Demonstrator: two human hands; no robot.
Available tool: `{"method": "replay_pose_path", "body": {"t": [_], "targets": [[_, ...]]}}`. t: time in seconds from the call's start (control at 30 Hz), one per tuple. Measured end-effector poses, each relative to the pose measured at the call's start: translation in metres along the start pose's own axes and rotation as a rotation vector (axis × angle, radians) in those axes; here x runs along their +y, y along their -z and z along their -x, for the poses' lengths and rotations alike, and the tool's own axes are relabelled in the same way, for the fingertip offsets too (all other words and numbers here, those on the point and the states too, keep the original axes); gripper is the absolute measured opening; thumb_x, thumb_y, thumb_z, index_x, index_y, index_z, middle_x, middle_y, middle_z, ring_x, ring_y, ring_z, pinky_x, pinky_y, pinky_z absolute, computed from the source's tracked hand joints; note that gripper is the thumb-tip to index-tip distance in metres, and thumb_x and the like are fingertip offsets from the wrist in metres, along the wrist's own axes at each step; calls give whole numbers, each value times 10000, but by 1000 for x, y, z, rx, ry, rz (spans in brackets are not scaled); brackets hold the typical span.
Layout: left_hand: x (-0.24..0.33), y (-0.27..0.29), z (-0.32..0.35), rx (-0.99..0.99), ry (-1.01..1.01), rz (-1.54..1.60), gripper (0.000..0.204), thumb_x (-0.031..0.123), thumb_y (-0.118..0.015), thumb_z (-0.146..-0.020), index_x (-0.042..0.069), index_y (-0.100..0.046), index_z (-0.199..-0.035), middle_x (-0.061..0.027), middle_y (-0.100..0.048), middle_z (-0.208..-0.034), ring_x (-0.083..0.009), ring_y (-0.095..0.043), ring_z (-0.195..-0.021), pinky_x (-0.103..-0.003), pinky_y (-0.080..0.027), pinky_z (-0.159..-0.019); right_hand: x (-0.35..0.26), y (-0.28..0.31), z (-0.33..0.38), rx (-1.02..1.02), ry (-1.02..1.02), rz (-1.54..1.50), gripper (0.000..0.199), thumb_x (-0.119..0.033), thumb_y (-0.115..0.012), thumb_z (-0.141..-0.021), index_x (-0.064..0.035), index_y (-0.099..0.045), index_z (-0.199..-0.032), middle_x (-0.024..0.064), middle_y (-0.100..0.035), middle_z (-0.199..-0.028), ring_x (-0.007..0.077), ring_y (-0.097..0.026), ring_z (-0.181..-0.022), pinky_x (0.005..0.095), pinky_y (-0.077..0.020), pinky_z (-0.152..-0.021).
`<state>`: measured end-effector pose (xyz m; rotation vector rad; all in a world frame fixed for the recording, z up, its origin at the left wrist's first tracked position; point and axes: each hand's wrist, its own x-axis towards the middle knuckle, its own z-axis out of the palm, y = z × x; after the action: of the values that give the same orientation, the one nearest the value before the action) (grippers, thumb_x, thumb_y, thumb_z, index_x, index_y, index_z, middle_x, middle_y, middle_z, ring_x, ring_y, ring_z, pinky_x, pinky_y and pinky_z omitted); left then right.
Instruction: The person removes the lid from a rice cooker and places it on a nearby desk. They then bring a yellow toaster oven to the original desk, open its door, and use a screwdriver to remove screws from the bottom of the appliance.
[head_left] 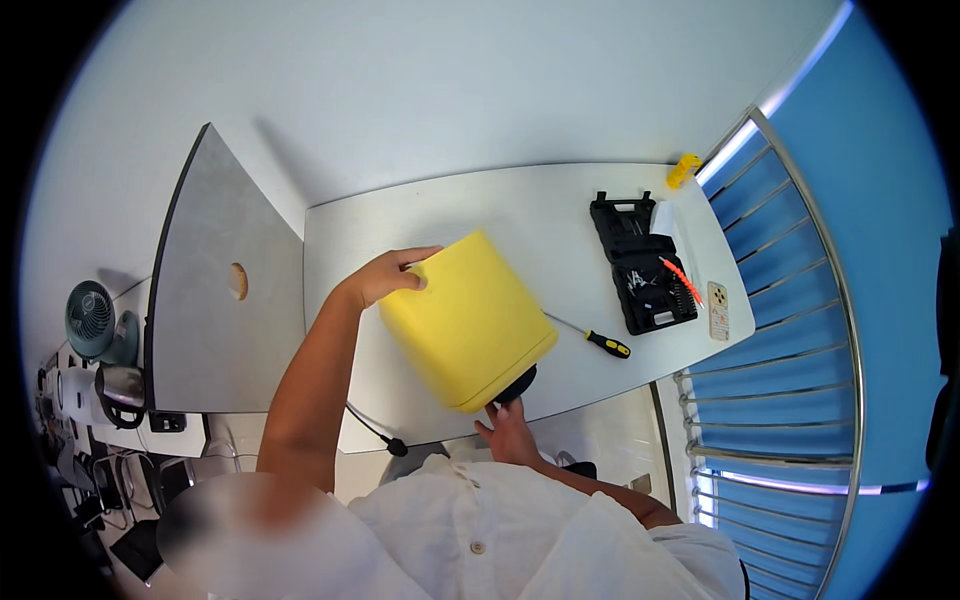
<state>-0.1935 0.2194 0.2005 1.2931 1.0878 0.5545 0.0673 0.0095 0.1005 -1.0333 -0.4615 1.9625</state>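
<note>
A yellow air fryer (465, 325), a rounded box with a seam near one end, lies tilted on the white table in front of me. My left hand (385, 278) grips its far left edge, thumb on the yellow face and fingers curled over the rim. At its near right end, my right hand (510, 436) holds it from below beside the black handle (517, 384); some fingertips are hidden there. Just right of the fryer lies a screwdriver (606, 344) with a black and yellow grip, its shaft pointing toward the body. A black power plug (396, 447) hangs at the table's near edge.
On the right, an opened black tool case (645, 265) holds bits and a red-orange pen-like tool (682, 281). Near it are a phone (718, 311) and a yellow canister (684, 170). A grey panel (225, 290) borders the left; a metal railing (835, 270) stands right.
</note>
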Motion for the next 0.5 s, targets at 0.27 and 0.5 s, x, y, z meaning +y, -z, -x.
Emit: {"method": "replay_pose_path", "body": {"t": [0.27,0.5], "targets": [[-52,4,-35,-62,-74,198,527,70,-547,-744,33,-591,-1268,-98,-638,-1182,-202,-590,-1079,-314,-429,-966,6,39,-13,-169,-230,387,860,96,-458,-826,-123,6,-1516,86,-223,-1497,199,-355,-1356,263,-410,-899],[-63,2,-69,79,-197,333,293,50,-519,-869,-22,-615,-1137,-91,-658,-1114,-174,-608,-1066,-302,-470,-920,6,32,-15,-203,-178,551,917,93,-472,-822,-147,82,-1513,67,-178,-1517,204,-307,-1384,309,-428,-900]]}}
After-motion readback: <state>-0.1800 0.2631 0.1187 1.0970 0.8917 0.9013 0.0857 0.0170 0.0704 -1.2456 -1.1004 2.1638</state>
